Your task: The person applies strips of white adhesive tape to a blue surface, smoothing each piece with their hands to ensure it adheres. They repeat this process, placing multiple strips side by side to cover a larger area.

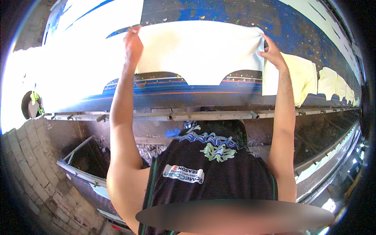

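A white cut fabric piece (199, 51) with curved notches along its near edge stretches between my two hands over a long, worn blue printing table. My left hand (133, 47) is at its left end, fingers bent and closed on the edge; the bright glare there blurs the cloth's outline. At the right end, my right hand (273, 55) has the edge between thumb and fingers, and the cloth puckers at that corner. Beneath and beside my right wrist lies a pale yellow fabric piece (299, 76), partly hidden by the forearm.
Smaller pale yellow pieces (329, 81) run along the table to the right. Overexposed white cloth (78, 74) covers its left part. A metal rail (211, 116) with short pegs follows the near edge. Below are a dark framed bin (88, 156) and a block wall (29, 156).
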Tool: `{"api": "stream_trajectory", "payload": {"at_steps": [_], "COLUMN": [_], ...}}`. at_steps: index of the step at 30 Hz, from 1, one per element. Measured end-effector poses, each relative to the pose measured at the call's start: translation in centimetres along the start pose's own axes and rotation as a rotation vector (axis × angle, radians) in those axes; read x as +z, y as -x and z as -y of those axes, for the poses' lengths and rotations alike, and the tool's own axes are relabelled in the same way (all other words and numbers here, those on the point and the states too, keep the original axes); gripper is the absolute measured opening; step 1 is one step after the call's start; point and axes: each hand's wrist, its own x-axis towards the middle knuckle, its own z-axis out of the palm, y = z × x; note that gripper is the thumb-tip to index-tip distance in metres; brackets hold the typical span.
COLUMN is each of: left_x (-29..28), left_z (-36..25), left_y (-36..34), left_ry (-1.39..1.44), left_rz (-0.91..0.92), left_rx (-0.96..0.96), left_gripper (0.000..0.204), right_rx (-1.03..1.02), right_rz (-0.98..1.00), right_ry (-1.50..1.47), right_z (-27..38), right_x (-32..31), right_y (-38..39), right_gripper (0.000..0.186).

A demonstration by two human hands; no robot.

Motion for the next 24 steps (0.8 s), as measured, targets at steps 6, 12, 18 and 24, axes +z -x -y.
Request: {"api": "stream_trajectory", "payload": {"at_steps": [6,12,18,24], "left_x": [0.3,5.6,14.5,22.1], "left_z": [-2.6,-13.5,-28.0,-33.8], "left_y": [1.4,-1.5,-5.8,-11.5], "left_ry": [-0.300,-0.261,-0.045,-0.101], "left_rz": [0.413,0.467,0.526,0.526], "left_rx": [-0.025,0.132,0.547,0.623], "left_gripper": [0.068,0.078,0.067,0.065], "right_rx": [-0.062,-0.078,-0.134,-0.198], "right_rz": [0.000,-0.013,-0.077,-0.264], "right_ry": [0.086,0.204,0.263,0.016], "right_z": [1.4,2.1,2.0,2.9], "right_x": [0.2,0.0,1.6,3.4], "right_y": [0.1,-0.1,-0.9,0.7], "right_gripper": [0.101,0.097,0.093,0.098]}}
